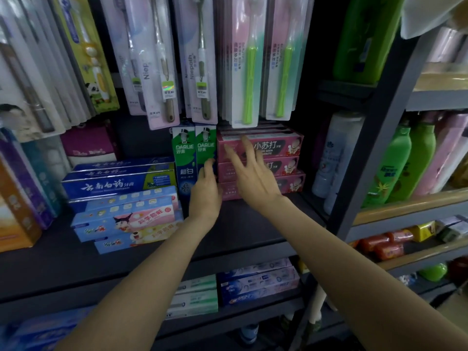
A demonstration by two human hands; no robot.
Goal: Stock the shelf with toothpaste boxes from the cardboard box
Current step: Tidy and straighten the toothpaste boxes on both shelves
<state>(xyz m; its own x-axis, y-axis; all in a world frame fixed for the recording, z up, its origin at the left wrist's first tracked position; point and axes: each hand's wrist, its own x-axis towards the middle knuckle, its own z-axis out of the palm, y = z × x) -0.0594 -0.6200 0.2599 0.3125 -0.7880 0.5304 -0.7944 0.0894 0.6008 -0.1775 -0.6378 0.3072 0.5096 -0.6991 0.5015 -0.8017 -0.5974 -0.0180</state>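
A stack of pink toothpaste boxes (286, 158) lies on the dark shelf (253, 224), right of two upright green toothpaste boxes (193, 153). My right hand (249, 173) is spread with straight fingers over the front of the pink stack, fingertips at the top box. My left hand (205, 192) rests with its fingers against the lower part of the right green box, beside the pink stack's left end. Neither hand grips anything. The cardboard box is not in view.
Blue toothpaste boxes (119, 181) and cartoon-printed boxes (126, 219) are stacked at the left. Packaged toothbrushes (249, 62) hang low above the shelf. A dark upright post (367, 153) stands at the right, with green bottles (400, 163) beyond. More toothpaste boxes (258, 285) fill the shelf below.
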